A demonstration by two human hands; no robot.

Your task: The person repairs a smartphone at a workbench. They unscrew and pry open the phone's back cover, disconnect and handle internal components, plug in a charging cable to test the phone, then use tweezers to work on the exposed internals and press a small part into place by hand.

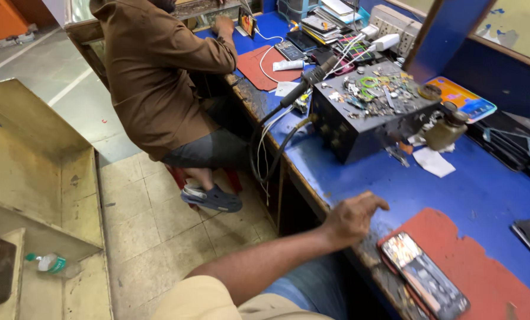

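Head view: left hand (352, 218) rests loosely open on the blue workbench's (454, 189) near edge, gripping nothing; right hand unseen. Opened phone (423, 274) lies just beside it on a red mat (484, 266), looks light, stiff, fragile; best held by its side edges.

A lit phone screen (423, 276) lies on the red mat (484, 266); another, perhaps lit, stands far off (247, 22).
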